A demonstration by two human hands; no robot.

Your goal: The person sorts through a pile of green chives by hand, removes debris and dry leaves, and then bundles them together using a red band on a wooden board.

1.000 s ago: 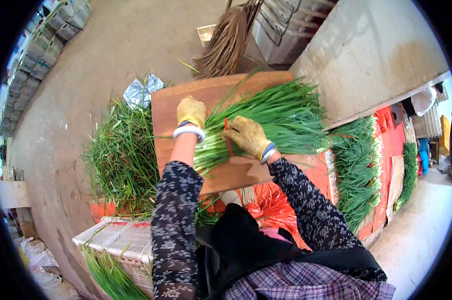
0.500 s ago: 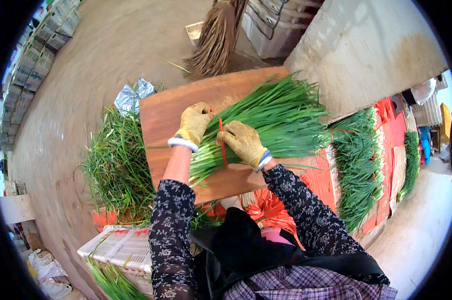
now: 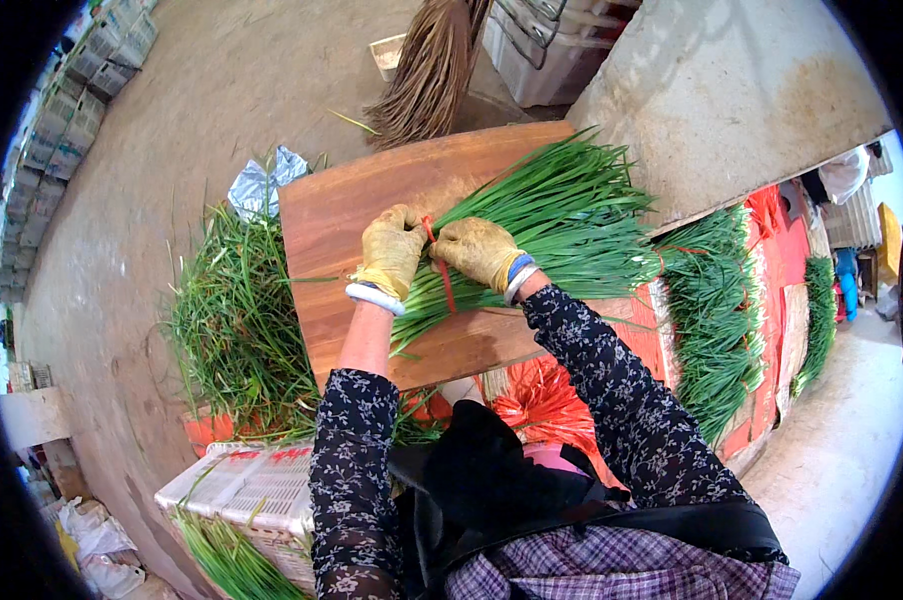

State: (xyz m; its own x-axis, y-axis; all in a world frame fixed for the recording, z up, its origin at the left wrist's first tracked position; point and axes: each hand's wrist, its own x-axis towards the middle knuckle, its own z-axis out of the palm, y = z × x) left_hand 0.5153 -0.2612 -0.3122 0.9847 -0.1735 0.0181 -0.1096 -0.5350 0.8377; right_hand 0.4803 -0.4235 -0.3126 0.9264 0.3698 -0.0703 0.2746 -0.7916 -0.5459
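A thick bunch of green Chinese chives lies across a reddish-brown wooden board, leaves pointing right and pale stem ends to the lower left. A red plastic tie loops around it near the stems. My left hand, in a yellowish work glove, is closed at the tie's upper side. Also gloved, my right hand rests over the bunch with its fingers closed on the tie, close to the left fingertips. The small ends between the fingers are mostly hidden.
Loose chives are heaped left of the board, beside crumpled silver foil. A white plastic crate stands lower left. Red tie strands hang near my lap. Tied bunches lie at right under a pale slab. A broom stands beyond.
My hands have come closer together at the tie. The right hand has moved slightly up and left, and the tie now shows drawn up between the hands.
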